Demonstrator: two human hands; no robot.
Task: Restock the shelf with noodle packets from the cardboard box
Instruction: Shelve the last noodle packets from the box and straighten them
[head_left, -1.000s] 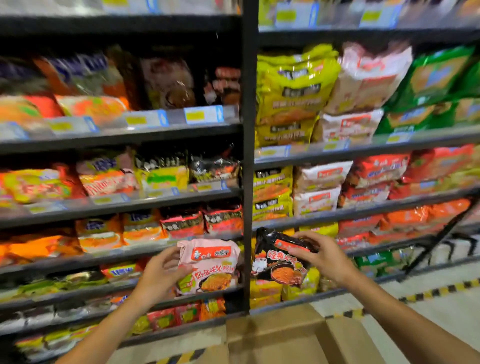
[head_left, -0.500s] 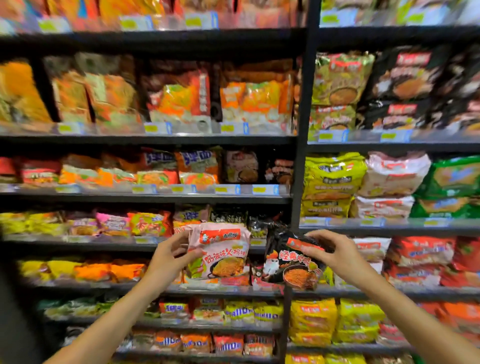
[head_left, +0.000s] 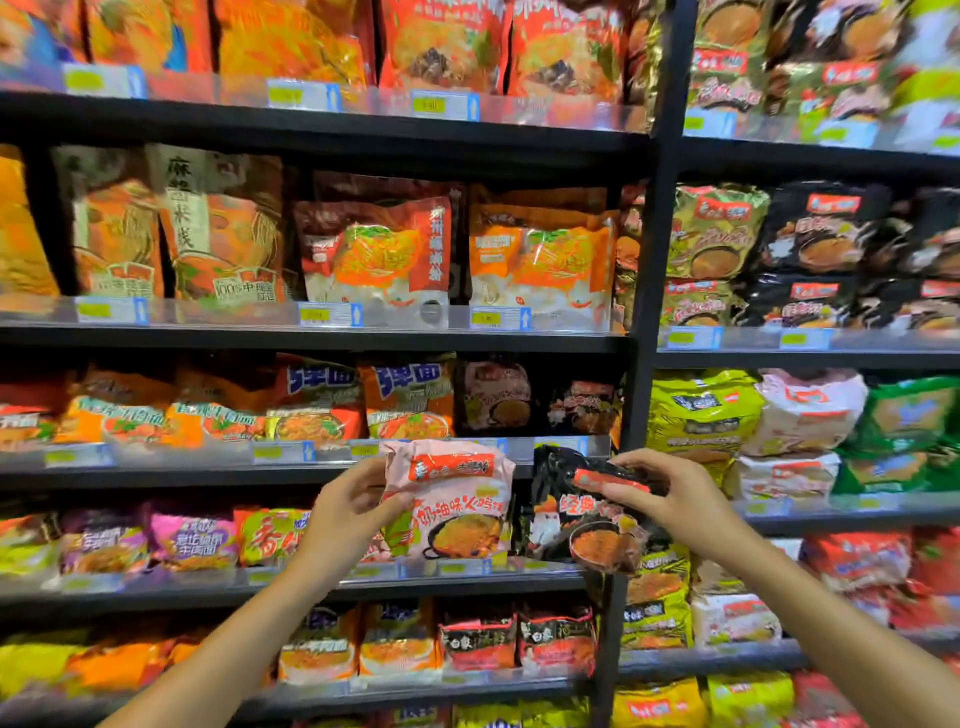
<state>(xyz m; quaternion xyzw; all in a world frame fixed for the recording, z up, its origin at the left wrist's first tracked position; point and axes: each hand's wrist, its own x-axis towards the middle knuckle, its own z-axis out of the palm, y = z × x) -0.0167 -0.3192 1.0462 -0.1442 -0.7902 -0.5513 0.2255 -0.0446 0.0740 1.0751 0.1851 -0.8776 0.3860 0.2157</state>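
My left hand (head_left: 349, 514) grips the left edge of a pink noodle packet (head_left: 457, 499) and holds it upright in front of the shelf (head_left: 311, 473). A black noodle packet (head_left: 582, 525) hangs from my right hand (head_left: 670, 499), which pinches its top right corner. Both packets hover side by side at the level of the third shelf row, just left of the black upright post (head_left: 644, 312). On that row behind them stand a similar pink packet (head_left: 496, 397) and a black one (head_left: 584, 405). The cardboard box is out of view.
Black metal shelves filled with rows of noodle packets cover the whole view. Orange and red bags (head_left: 374, 254) stand on the upper rows, yellow (head_left: 701, 410), white and green multipacks to the right of the post. Clear price-tag strips (head_left: 322, 314) line each shelf edge.
The view has risen from the lower shelves and the box to the upper rows. Both hands have lifted their packets up along the shelf, keeping the same grips.
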